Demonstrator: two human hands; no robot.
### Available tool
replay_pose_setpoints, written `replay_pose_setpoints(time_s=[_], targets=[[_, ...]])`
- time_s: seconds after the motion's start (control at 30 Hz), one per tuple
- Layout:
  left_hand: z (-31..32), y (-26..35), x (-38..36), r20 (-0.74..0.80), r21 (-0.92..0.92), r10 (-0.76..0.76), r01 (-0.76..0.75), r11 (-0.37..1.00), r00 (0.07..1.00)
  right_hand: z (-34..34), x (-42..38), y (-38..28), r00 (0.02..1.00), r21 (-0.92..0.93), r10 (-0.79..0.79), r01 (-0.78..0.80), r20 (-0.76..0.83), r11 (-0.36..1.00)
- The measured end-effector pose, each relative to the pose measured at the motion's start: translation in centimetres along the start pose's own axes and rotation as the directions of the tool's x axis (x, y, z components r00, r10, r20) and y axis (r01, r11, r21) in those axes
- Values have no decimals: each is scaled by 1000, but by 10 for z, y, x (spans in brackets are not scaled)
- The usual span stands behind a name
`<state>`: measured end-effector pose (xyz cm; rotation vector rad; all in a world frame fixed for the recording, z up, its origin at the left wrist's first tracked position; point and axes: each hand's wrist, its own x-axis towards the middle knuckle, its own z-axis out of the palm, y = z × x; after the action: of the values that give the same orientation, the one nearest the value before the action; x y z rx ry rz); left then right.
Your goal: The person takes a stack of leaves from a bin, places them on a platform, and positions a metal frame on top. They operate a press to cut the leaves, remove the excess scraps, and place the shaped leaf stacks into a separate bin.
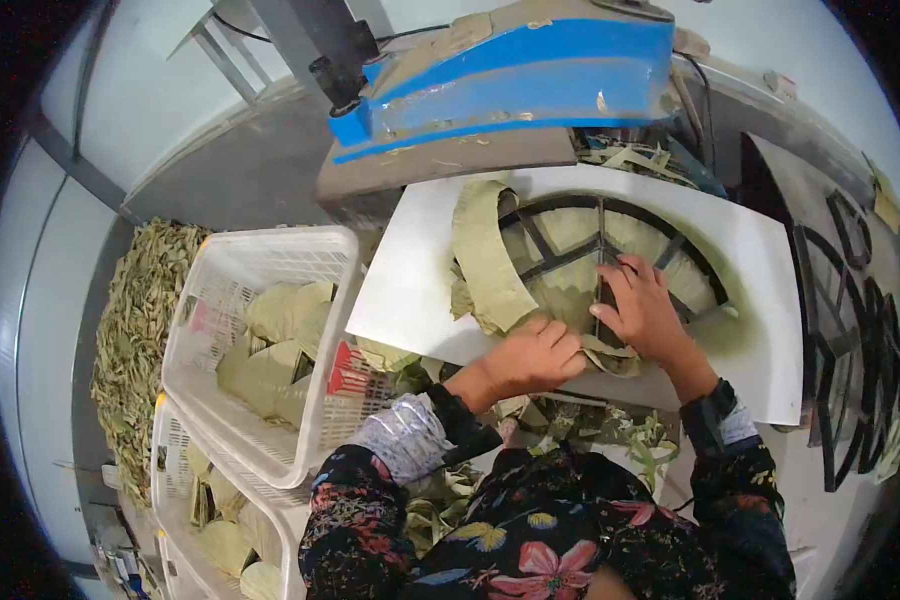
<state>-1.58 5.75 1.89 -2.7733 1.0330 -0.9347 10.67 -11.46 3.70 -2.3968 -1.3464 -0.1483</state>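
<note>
Leaves (560, 290) lie under both my hands, spread over a dark frame (610, 225) on the white board (410, 270). My left hand (538, 355) is curled shut on the leaf edge; my right hand (642, 305) presses flat, fingers apart. Left of my left hand sit white baskets (260, 300); beyond both hands, a blue machine (515, 75).

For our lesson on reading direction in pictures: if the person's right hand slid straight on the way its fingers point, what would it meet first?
The right hand points up the board along the dark die frame. It would probably cross the leaf there, then meet the blue machine; depth is unclear.
</note>
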Motion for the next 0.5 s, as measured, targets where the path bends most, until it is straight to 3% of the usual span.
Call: replay_pose_setpoints(time_s=[0.07, 0.13, 0.2, 0.27, 0.3, 0.33, 0.37, 0.4, 0.43, 0.5], targets=[[-1, 5, -5, 38, -19, -16, 17, 1000, 999, 2, -1, 1, 1000, 5, -12, 12, -27, 1000], [-8, 8, -20, 216, -198, -298, 341, 919, 930, 3, -1, 4, 1000, -9, -16, 16, -23, 1000], [-47, 17, -53, 274, -77, -601, 640, 764, 751, 4, -2, 6, 1000, -18, -22, 21, -20, 1000], [-69, 41, -109, 50, -77, -668, 670, 738, 742, 5, -1, 5, 999, 23, -20, 21, -45, 1000], [-72, 72, -155, 342, 33, -753, 793, 608, 562, 6, 0, 4, 998, 28, -30, 31, -49, 999], [-65, 107, -203, 455, 151, -780, 826, 543, 430, 5, 1, 4, 999, 24, -17, 18, -46, 1000], [-60, 150, -254, 449, 103, -837, 913, 396, 312, 5, 0, 4, 999, 19, 1, 0, -42, 1000], [-33, 206, -345, 601, 34, -786, 978, 207, 145, 4, 0, 4, 999, 23, 5, -4, -45, 1000], [-40, 199, -341, 603, 37, -783, 975, 220, 153, 3, 1, 4, 999, 28, 5, -3, -52, 1000], [-75, 191, -300, 756, -61, -613, 956, 286, 232, 4, -1, 3, 999, 29, 14, -13, -51, 1000]])
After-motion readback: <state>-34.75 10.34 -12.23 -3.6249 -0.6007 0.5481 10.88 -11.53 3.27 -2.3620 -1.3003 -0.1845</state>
